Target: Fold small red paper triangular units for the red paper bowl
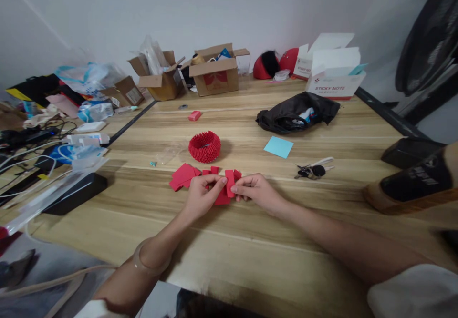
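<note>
Between my two hands is a small folded strip of red paper (229,182), held just above the table. My left hand (203,194) pinches its left edge between thumb and fingers. From the other side, my right hand (258,192) pinches its lower right edge. Under and around the strip lie more red paper pieces (222,199), partly hidden by my fingers. A loose pile of red paper (183,175) sits left of my left hand. Beyond my hands stands a round red bowl of folded paper pieces (204,147).
A light blue paper sheet (278,147), keys (311,170) and a black plastic bag (298,113) lie to the right. Farther back are a small red block (194,116), open cardboard boxes (216,77) and a sticky note box (334,85). Cables and a dark case (77,193) are at left.
</note>
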`<action>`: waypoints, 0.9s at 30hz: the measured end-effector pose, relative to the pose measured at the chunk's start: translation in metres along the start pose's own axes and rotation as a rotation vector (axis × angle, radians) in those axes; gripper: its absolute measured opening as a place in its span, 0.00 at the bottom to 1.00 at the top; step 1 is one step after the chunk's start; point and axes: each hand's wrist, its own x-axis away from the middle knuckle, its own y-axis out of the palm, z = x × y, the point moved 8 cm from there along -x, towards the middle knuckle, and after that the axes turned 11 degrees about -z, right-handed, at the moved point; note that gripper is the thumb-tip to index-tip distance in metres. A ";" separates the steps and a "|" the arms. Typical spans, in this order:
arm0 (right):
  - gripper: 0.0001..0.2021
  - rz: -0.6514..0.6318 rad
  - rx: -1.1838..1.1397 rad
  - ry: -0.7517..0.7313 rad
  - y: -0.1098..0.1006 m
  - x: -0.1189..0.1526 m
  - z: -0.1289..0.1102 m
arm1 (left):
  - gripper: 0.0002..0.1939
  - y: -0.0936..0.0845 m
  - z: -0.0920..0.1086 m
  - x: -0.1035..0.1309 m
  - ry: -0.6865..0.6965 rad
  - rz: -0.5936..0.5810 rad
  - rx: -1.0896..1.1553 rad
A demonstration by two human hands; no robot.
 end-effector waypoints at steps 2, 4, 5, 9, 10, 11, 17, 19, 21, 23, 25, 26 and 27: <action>0.13 -0.005 0.023 0.020 0.000 0.001 0.000 | 0.17 0.000 -0.001 0.000 -0.011 0.002 -0.008; 0.13 0.004 0.027 0.024 0.000 0.001 0.000 | 0.17 0.001 -0.001 0.001 -0.012 0.002 -0.015; 0.13 0.009 0.024 0.021 -0.001 0.000 0.001 | 0.17 0.001 0.000 0.001 -0.005 0.002 -0.017; 0.14 0.014 -0.008 -0.009 -0.002 -0.001 0.004 | 0.17 0.001 0.001 0.002 0.031 0.019 -0.037; 0.15 0.013 -0.012 -0.017 -0.002 -0.001 0.004 | 0.17 0.000 0.001 0.002 0.037 0.025 -0.046; 0.15 0.011 -0.011 -0.022 -0.002 -0.002 0.004 | 0.16 0.000 0.001 0.002 0.043 0.032 -0.052; 0.13 -0.039 0.085 -0.017 0.004 -0.001 0.000 | 0.18 -0.004 -0.001 0.002 0.044 0.056 -0.074; 0.13 -0.041 0.092 -0.023 0.005 -0.001 0.000 | 0.18 -0.004 -0.001 0.002 0.049 0.064 -0.081; 0.14 -0.033 0.083 -0.035 0.004 -0.001 0.000 | 0.18 -0.004 0.000 0.002 0.061 0.070 -0.086; 0.14 -0.026 0.072 -0.047 0.004 -0.002 0.001 | 0.18 -0.004 0.000 0.002 0.071 0.076 -0.098; 0.14 -0.018 0.070 -0.054 0.003 -0.001 0.002 | 0.18 -0.004 0.001 0.003 0.076 0.082 -0.120; 0.14 -0.014 0.071 -0.056 0.003 -0.001 0.002 | 0.18 -0.004 0.001 0.003 0.078 0.086 -0.134; 0.14 -0.012 0.073 -0.055 0.002 -0.001 0.002 | 0.18 -0.004 0.002 0.004 0.082 0.086 -0.149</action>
